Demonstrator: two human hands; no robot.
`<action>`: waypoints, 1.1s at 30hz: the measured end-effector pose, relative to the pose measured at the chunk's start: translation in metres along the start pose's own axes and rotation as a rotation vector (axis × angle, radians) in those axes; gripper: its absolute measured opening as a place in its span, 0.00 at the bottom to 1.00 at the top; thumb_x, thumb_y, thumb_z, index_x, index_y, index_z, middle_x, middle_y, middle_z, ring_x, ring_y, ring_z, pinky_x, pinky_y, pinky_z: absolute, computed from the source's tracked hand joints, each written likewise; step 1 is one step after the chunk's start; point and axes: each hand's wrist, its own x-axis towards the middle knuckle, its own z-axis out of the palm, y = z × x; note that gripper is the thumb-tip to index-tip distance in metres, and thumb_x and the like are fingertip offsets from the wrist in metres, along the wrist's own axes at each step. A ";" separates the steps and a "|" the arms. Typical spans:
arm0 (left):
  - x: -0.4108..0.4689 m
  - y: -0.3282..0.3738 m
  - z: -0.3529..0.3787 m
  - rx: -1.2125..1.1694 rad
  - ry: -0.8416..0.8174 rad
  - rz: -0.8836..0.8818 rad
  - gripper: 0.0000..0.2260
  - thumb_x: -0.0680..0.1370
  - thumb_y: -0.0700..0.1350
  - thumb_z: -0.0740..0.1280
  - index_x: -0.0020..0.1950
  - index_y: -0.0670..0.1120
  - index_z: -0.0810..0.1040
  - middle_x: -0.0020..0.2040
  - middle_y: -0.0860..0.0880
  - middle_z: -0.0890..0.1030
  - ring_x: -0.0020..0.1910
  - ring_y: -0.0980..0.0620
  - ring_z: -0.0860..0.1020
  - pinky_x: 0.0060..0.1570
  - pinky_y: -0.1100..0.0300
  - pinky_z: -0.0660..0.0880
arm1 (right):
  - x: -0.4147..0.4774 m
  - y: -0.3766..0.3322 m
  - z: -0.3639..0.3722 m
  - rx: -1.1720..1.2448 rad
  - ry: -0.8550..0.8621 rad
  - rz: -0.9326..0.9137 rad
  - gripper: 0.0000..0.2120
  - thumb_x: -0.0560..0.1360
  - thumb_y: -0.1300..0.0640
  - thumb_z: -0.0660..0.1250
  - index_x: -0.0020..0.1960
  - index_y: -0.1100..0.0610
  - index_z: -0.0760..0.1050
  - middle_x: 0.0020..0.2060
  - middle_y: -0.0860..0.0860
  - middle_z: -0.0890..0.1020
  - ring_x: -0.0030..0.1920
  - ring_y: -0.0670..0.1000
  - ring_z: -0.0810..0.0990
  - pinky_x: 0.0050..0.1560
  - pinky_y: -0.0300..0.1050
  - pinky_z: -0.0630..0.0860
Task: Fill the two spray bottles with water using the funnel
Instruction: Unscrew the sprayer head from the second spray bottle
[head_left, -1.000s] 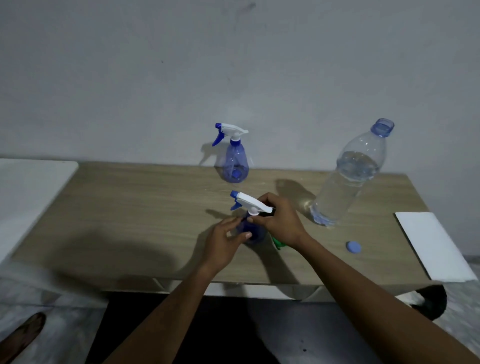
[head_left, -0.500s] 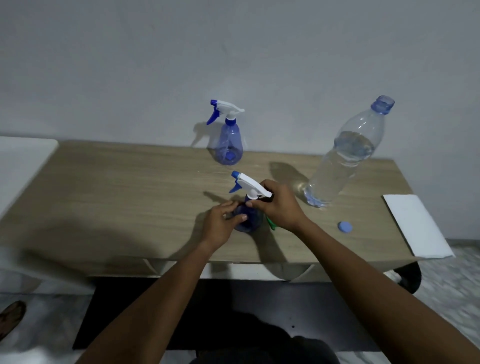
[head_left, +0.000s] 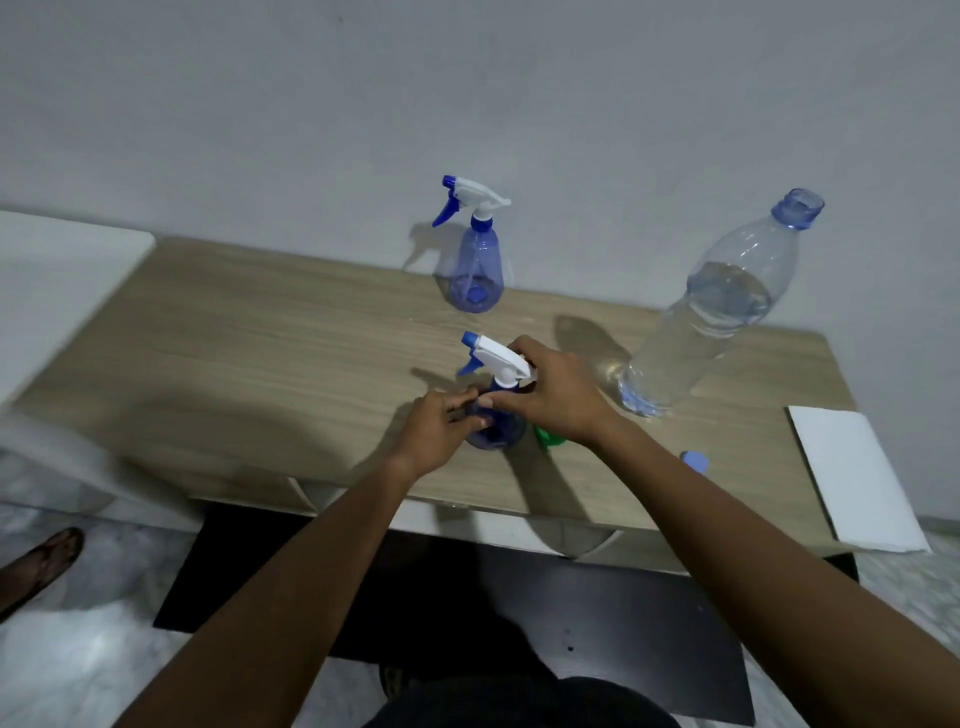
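A blue spray bottle (head_left: 496, 434) with a white trigger head stands near the front middle of the wooden table (head_left: 291, 374). My left hand (head_left: 436, 428) grips its body from the left. My right hand (head_left: 556, 397) holds its neck and the trigger head from the right. A second blue spray bottle (head_left: 475, 270) stands upright at the back by the wall, untouched. The green funnel (head_left: 548, 439) lies on the table under my right wrist, mostly hidden. A large clear water bottle (head_left: 711, 317), partly full and uncapped, stands to the right.
The blue bottle cap (head_left: 695, 461) lies on the table near my right forearm. A white sheet (head_left: 852, 478) rests on the table's right end. A white surface (head_left: 57, 280) adjoins the table on the left. A sandalled foot (head_left: 39, 564) is on the floor at lower left.
Both hands stay on the near spray bottle. The camera view shifted and tilted, so everything sits slightly differently in frame. The bottles themselves have not moved on the table.
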 end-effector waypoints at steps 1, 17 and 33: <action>0.000 0.000 0.001 0.003 -0.009 -0.008 0.17 0.77 0.37 0.72 0.66 0.41 0.80 0.59 0.48 0.83 0.58 0.55 0.80 0.44 0.81 0.70 | 0.000 -0.001 0.003 -0.055 0.032 -0.011 0.22 0.68 0.43 0.79 0.52 0.54 0.76 0.41 0.49 0.83 0.40 0.53 0.80 0.40 0.49 0.74; 0.001 0.001 0.001 0.006 -0.031 -0.031 0.18 0.77 0.37 0.72 0.67 0.40 0.79 0.65 0.46 0.80 0.64 0.55 0.77 0.47 0.82 0.69 | -0.007 0.004 0.002 0.080 0.016 0.022 0.19 0.70 0.48 0.79 0.56 0.53 0.78 0.45 0.48 0.84 0.45 0.50 0.82 0.45 0.45 0.76; -0.004 0.009 -0.003 0.023 -0.065 0.010 0.20 0.78 0.37 0.71 0.70 0.43 0.77 0.65 0.48 0.80 0.59 0.61 0.73 0.44 0.84 0.66 | -0.013 -0.001 -0.003 0.086 0.013 0.075 0.20 0.70 0.54 0.80 0.59 0.53 0.78 0.43 0.44 0.83 0.40 0.41 0.80 0.39 0.27 0.70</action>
